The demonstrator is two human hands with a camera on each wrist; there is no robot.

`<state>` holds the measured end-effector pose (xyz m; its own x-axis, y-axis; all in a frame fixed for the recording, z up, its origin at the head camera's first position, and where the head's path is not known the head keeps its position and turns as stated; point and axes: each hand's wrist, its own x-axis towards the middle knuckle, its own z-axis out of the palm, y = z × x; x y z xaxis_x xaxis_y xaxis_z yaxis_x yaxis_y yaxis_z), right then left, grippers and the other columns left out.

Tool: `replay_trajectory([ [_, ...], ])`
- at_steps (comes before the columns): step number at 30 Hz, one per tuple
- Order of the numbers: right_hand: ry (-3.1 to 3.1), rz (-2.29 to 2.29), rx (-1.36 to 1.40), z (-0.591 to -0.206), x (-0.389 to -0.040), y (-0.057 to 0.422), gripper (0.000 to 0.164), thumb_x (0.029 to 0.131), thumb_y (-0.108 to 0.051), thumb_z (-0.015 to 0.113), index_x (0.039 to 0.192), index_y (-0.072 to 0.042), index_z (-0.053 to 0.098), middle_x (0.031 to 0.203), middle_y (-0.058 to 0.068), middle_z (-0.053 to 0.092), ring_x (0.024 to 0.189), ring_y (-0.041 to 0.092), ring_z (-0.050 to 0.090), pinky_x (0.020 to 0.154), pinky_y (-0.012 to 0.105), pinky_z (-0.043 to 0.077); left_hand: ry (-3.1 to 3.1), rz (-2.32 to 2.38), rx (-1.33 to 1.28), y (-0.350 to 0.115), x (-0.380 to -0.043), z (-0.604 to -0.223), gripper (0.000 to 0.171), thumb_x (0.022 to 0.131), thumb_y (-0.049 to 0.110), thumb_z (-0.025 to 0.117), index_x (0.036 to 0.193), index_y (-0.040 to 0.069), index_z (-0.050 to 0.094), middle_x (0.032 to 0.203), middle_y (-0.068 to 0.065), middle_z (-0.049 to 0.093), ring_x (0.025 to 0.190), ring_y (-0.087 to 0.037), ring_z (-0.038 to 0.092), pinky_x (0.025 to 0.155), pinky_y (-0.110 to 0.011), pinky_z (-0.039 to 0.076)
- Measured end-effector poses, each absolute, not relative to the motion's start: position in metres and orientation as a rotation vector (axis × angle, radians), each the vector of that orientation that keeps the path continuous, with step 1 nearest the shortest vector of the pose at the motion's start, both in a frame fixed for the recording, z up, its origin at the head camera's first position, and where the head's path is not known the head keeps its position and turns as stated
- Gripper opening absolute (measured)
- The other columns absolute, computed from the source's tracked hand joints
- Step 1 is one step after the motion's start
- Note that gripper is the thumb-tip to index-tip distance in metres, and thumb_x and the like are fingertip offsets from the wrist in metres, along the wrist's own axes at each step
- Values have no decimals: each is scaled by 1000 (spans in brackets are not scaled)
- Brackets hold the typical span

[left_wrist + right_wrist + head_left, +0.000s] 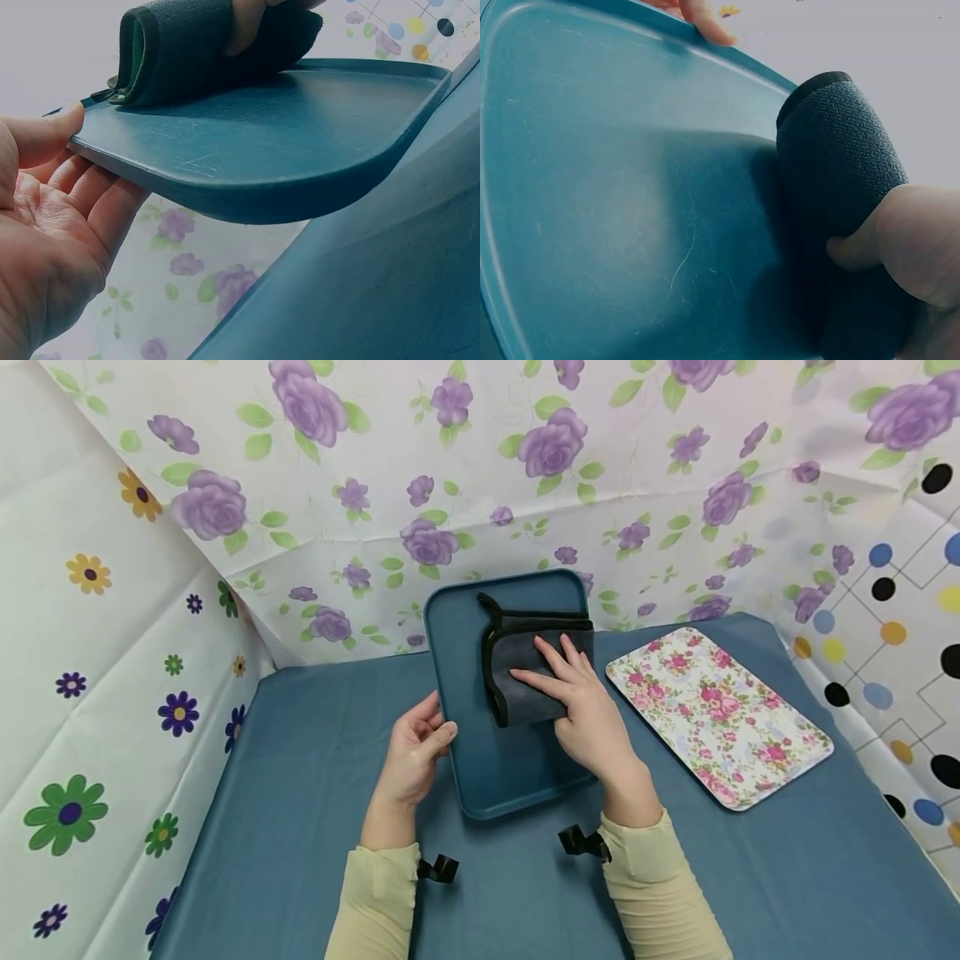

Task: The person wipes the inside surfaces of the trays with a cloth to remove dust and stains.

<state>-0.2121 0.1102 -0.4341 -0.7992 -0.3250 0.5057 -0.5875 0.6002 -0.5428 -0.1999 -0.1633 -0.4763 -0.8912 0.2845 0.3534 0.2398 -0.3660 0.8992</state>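
My left hand [412, 752] pinches the left rim of a blue rectangular tray [461, 660], thumb over the rim and fingers beneath. The tray is tilted, its shallow inside facing me; the left wrist view shows its near end raised off the table. A folded dark grey cloth [521, 703] with black edging and a small loop at one corner lies against the tray's upper right part. With fingers straight and spread, my right hand [592, 718] presses on the cloth. Its thumb [855, 251] rests along the cloth's side in the right wrist view. Fine scratches mark the tray's surface.
A white board with a pink floral pattern [720, 714] lies at an angle on the blue tablecloth [315, 793], right of the tray. Patterned sheets enclose the table: purple roses [427, 542] behind, daisies [178, 714] at left, coloured dots [877, 696] at right.
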Motion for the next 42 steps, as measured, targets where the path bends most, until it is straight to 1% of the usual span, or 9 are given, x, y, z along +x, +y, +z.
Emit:
replay_trajectory([
  [9, -2491, 1023, 740, -432, -211, 110, 101, 71, 35, 35, 147, -23, 69, 173, 3, 32, 164, 28, 12, 131, 53, 8, 1777, 2456, 716, -164, -198, -474, 57, 106, -7, 56, 159, -13, 37, 125, -2, 77, 81, -6, 69, 62, -22, 50],
  [14, -2506, 1028, 739, -432, -209, 110, 102, 71, 35, 36, 148, -23, 68, 174, 4, 32, 164, 28, 11, 131, 54, 8, 1784, 2448, 690, -164, -198, -475, 57, 106, -6, 56, 160, -13, 37, 126, -1, 76, 84, -6, 71, 64, -21, 52],
  [21, -2522, 1024, 746, -433, -208, 108, 103, 71, 35, 37, 149, -24, 67, 175, 1, 29, 164, 26, 8, 131, 53, 7, 1767, 2452, 709, -163, -198, -475, 57, 107, -6, 55, 160, -12, 37, 127, -2, 76, 87, -7, 72, 68, -22, 55],
  [24, -2524, 1017, 765, -432, -208, 106, 103, 71, 35, 37, 150, -24, 66, 175, 0, 27, 165, 26, 7, 131, 52, 7, 1759, 2460, 724, -164, -198, -474, 55, 107, -7, 54, 159, -13, 37, 125, -3, 76, 86, -7, 72, 67, -22, 54],
  [29, -2527, 998, 788, -431, -206, 101, 102, 73, 34, 38, 150, -26, 66, 175, 0, 27, 165, 26, 8, 131, 51, 8, 1767, 2466, 723, -164, -198, -474, 56, 107, -7, 54, 159, -14, 36, 124, -1, 77, 79, -5, 68, 62, -20, 49],
  [37, -2549, 971, 811, -431, -202, 91, 103, 74, 34, 41, 151, -28, 65, 175, -1, 26, 165, 25, 7, 131, 51, 7, 1790, 2461, 708, -164, -197, -472, 56, 108, -6, 54, 160, -12, 37, 122, 1, 77, 66, -6, 57, 57, -20, 41],
  [39, -2550, 955, 827, -430, -201, 87, 103, 74, 34, 42, 151, -29, 65, 175, -1, 26, 164, 25, 7, 131, 50, 8, 1783, 2468, 712, -164, -197, -472, 56, 108, -5, 55, 160, -11, 37, 123, 1, 77, 66, -6, 58, 57, -20, 41],
  [42, -2546, 929, 862, -430, -198, 80, 102, 74, 34, 44, 151, -30, 65, 175, 0, 27, 164, 26, 9, 131, 49, 8, 1765, 2476, 710, -163, -198, -473, 55, 109, -3, 55, 161, -9, 38, 125, 0, 77, 72, -5, 65, 58, -20, 44],
])
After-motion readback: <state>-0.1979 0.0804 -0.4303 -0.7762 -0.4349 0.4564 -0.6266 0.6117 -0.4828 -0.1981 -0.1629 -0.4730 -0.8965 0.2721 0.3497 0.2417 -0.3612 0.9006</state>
